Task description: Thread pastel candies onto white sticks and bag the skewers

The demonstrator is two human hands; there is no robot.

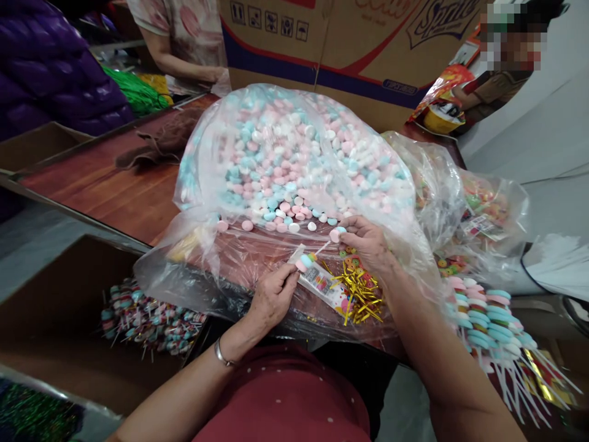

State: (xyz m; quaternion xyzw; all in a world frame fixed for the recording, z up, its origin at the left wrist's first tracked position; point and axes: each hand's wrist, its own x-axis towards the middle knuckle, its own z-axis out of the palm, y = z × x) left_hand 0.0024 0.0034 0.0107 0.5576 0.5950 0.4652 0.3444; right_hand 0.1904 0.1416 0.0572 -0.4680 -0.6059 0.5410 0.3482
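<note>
In front of me my left hand (272, 297) pinches a candy skewer (304, 263), a white stick with pink, blue and orange-green sweets threaded on it. The bare end of the stick slants up to the right. My right hand (368, 245) is closed on pink and blue candies (335, 235) just beyond that stick end. A printed clear packet (324, 285) lies beneath the hands. Beside it, gold twist ties (361, 296) are heaped next to small ring sweets (352, 261). Loose round candies (288, 212) spill from a big clear plastic bag (294, 141) behind.
An open carton (50, 288) at left holds finished skewers (147, 319). More skewers (488, 319) lie at right. Bags of coloured sweets (488, 202) stand behind them. A brown cloth (161, 138) rests on the table. Large cartons (322, 49) and two people are beyond.
</note>
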